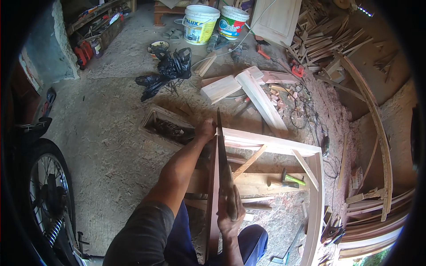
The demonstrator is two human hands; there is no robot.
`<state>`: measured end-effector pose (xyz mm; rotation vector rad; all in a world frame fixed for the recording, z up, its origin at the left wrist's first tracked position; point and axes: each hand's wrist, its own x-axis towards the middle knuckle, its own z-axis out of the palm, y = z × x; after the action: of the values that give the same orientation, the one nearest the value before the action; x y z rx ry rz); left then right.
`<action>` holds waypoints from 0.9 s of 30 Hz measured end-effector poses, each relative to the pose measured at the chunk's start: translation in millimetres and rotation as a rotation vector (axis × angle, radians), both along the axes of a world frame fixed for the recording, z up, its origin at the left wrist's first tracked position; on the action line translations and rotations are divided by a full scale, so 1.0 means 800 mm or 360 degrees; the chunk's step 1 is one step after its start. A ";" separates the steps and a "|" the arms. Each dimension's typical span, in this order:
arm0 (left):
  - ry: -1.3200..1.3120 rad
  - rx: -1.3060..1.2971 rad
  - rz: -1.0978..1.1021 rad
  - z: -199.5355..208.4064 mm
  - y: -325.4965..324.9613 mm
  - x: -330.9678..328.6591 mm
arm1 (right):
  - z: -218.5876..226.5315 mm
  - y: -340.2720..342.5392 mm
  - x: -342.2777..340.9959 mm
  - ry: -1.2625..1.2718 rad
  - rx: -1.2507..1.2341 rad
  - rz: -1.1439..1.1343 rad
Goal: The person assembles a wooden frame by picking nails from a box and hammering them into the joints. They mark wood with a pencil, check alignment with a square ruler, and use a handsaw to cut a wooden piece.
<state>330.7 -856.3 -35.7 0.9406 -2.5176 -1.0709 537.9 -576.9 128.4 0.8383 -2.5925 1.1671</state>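
Note:
A handsaw [222, 153] points away from me, its blade lying over the near-left corner of a pale wooden frame [275, 142]. My right hand [230, 212] is closed around the saw's handle, close to my knees. At the far end of the frame's left side, my left hand [206, 129] is closed on the corner, beside the blade's tip; its fingertips are partly hidden. Thin diagonal braces [250, 161] cross the frame's corners. Inside the frame, a hammer with a green grip [293, 179] rests on a wide board [255, 182].
Beyond my left hand sits an open wooden box [153, 116] of small dark metal pieces. Farther off are a black plastic bag [173, 66], two buckets [200, 26], stacked planks [262, 99] and tangled cords [306, 106]. A motorcycle wheel [49, 186] stands left; scrap wood [326, 40] heaps right.

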 end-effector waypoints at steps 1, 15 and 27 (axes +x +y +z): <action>0.0060 -0.0053 0.0012 -0.007 -0.006 0.001 | 0.011 0.015 0.019 0.0037 0.0053 0.0013; 0.0846 0.0384 -0.0962 0.072 0.068 0.149 | -0.013 -0.018 -0.052 -0.0421 -0.0368 0.0088; 0.0936 -0.0252 -0.0968 0.151 0.149 0.225 | -0.001 -0.024 -0.011 -0.0254 -0.0249 0.0243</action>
<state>510.5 -737.5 85.4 -0.2030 -2.3456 -1.0642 528.8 -596.4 127.5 0.9589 -2.5533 1.5158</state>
